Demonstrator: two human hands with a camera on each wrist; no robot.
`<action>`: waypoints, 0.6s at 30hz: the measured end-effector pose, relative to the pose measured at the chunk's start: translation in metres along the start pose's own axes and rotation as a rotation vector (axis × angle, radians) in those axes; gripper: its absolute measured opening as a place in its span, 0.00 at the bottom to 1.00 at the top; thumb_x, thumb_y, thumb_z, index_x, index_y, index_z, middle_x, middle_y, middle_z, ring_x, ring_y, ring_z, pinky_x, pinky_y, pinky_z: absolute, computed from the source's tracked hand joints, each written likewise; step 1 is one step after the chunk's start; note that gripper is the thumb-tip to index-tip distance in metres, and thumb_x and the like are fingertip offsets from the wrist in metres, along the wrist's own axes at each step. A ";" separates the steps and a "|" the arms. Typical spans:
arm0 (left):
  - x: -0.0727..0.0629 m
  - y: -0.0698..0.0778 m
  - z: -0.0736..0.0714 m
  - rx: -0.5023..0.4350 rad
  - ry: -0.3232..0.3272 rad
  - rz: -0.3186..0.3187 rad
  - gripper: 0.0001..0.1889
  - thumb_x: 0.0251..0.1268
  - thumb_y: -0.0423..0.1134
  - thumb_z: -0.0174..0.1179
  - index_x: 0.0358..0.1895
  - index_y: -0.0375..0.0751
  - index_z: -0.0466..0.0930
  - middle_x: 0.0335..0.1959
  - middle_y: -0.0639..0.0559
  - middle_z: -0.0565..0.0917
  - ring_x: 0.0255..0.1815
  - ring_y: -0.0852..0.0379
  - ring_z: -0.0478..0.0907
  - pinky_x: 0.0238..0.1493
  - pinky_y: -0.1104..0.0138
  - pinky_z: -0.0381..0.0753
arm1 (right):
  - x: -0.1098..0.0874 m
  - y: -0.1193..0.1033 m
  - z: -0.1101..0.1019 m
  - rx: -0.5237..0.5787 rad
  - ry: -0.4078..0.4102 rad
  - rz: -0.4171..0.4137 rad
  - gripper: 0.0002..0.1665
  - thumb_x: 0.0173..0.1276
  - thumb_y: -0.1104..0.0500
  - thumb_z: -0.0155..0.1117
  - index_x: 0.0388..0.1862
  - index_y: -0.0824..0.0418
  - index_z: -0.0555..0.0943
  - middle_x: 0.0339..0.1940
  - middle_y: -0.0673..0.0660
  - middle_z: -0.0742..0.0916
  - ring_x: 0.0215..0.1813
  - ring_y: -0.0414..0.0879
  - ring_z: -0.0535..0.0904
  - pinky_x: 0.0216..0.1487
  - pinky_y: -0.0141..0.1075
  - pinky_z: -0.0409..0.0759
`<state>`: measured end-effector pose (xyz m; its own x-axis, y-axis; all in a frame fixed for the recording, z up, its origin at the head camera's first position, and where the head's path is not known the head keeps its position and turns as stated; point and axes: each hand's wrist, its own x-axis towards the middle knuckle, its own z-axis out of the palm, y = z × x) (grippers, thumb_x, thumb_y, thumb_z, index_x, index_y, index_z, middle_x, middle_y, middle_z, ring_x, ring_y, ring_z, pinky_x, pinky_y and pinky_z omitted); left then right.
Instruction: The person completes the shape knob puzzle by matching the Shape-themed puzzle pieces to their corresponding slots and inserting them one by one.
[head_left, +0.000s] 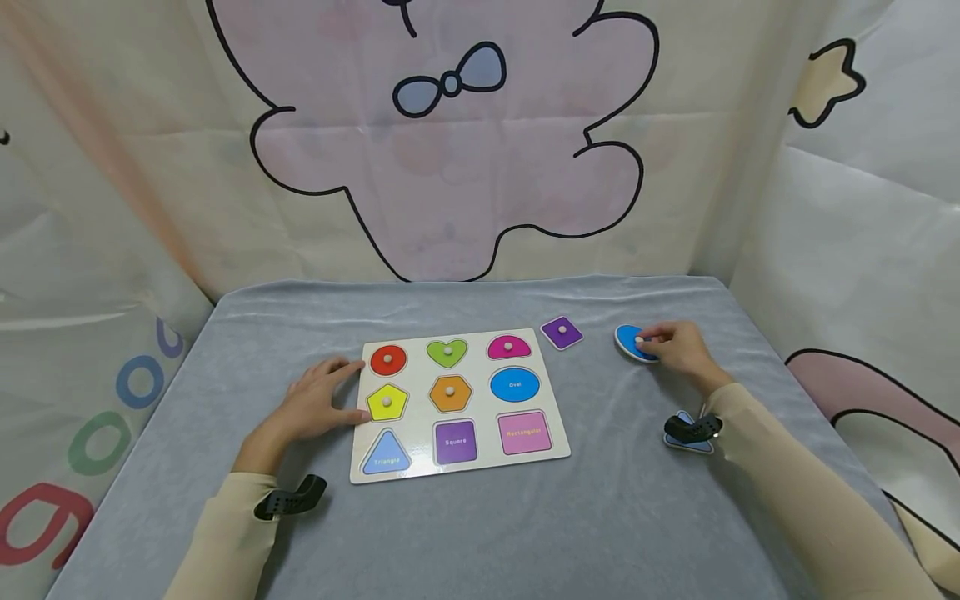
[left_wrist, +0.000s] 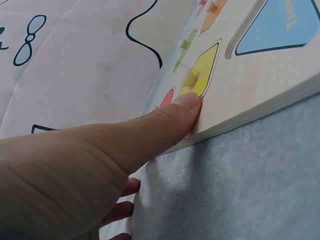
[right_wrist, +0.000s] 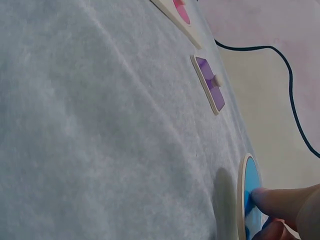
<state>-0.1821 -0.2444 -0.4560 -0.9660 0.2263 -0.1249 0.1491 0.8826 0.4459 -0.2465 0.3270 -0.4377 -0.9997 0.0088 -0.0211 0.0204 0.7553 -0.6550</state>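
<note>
My right hand [head_left: 681, 348] pinches the white knob of a blue oval puzzle piece [right_wrist: 251, 172] at the right of the cloth. The piece is tilted, with a shadow beside it. My left hand [head_left: 315, 398] rests at the left edge of a wooden shape puzzle board [head_left: 420, 418]; its thumb [left_wrist: 172, 114] lies on the board next to the yellow pentagon [left_wrist: 204, 70]. The board has bare recesses labelled Oval, Triangle, Square and Rectangular. Red, green, pink, yellow and orange knobbed pieces sit in the others.
A purple square piece [head_left: 562, 332] lies by the board's far right corner. Under my right wrist is a blue triangle piece [head_left: 693, 446], partly hidden by a black strap [head_left: 692, 429]. Grey cloth [head_left: 465, 533] covers the table, with printed curtains [head_left: 450, 167] around it.
</note>
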 end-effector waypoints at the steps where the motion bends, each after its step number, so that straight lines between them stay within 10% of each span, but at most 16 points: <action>1: 0.000 0.000 0.000 -0.001 0.000 0.000 0.48 0.54 0.57 0.73 0.77 0.44 0.64 0.73 0.34 0.65 0.73 0.31 0.59 0.67 0.31 0.58 | -0.001 -0.002 0.000 0.003 0.001 -0.008 0.19 0.70 0.59 0.68 0.49 0.75 0.84 0.23 0.47 0.79 0.26 0.32 0.69 0.29 0.29 0.68; 18: -0.002 0.001 -0.002 -0.013 -0.001 0.000 0.47 0.54 0.57 0.73 0.77 0.44 0.64 0.73 0.33 0.66 0.72 0.31 0.60 0.66 0.30 0.58 | -0.008 -0.033 0.005 0.013 -0.008 -0.058 0.17 0.70 0.61 0.68 0.50 0.73 0.85 0.28 0.54 0.81 0.33 0.38 0.71 0.28 0.28 0.69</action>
<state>-0.1807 -0.2441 -0.4539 -0.9657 0.2269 -0.1262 0.1463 0.8771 0.4574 -0.2395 0.2990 -0.4200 -0.9991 -0.0402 0.0114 -0.0376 0.7455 -0.6654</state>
